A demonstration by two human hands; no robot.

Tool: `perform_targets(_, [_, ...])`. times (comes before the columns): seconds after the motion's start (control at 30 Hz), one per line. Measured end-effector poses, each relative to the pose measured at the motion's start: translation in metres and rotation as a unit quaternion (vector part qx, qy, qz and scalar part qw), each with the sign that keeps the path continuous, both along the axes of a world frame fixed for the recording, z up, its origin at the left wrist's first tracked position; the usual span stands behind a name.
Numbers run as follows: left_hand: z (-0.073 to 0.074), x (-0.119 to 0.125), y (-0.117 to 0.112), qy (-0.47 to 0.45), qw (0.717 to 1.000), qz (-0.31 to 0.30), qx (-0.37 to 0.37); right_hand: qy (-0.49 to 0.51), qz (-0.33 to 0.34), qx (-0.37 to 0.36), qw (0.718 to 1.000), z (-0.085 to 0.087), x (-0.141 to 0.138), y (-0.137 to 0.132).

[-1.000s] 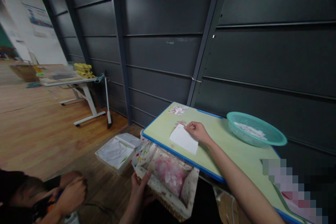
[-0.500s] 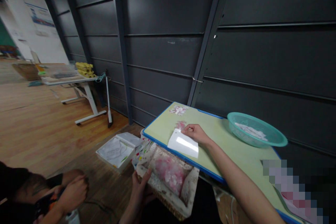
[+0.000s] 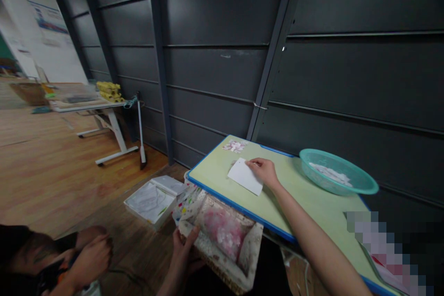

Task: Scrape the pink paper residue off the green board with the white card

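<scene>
My right hand (image 3: pixel 265 171) reaches across the green table (image 3: pixel 308 199) and pinches the upper edge of a white card (image 3: pixel 245 177), which rests on the tabletop near its front left edge. A small pile of pink and white bits (image 3: pixel 235 146) lies at the table's far left corner. My left hand (image 3: pixel 185 247) grips the near rim of a cloth-lined wicker basket (image 3: pixel 222 245) held below the table's edge; the basket holds a heap of pink and white bits (image 3: pixel 225 231).
A teal plastic bowl (image 3: pixel 338 179) with white scraps stands on the table at the right. An open white box (image 3: pixel 152 199) lies on the wooden floor. Another person's hand (image 3: pixel 88 259) is at the lower left. A dark panelled wall runs behind; a second table (image 3: pixel 83 104) stands far left.
My right hand slid the white card back up the table, away from the front edge, over the small pink pile it was beside. The basket stays under the edge.
</scene>
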State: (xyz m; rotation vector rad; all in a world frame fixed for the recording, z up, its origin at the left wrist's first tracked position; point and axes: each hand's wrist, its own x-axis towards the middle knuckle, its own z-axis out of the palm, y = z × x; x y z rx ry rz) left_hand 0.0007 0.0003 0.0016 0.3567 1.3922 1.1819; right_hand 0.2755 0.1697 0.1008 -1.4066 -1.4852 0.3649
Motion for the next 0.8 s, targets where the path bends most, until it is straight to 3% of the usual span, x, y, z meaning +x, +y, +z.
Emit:
perform_targets(0.23, [-0.001,0.002,0.000,0.010,1.000,-0.002,0.000,0.003,0.006,-0.005,1.000,0.000,0.000,0.001])
perform_targets(0.47, [0.013,0.003,-0.004,0.024,1.000,-0.010,0.000,0.035,0.005,-0.033,0.999,-0.006,0.001,0.005])
perform_targets(0.6, [0.020,0.003,-0.004,0.028,0.999,-0.016,-0.010,0.083,0.044,-0.080,0.992,0.001,0.007,0.004])
perform_targets(0.8, [0.019,0.003,-0.005,0.011,1.000,-0.019,0.002,0.094,0.025,-0.075,0.992,0.005,0.015,0.001])
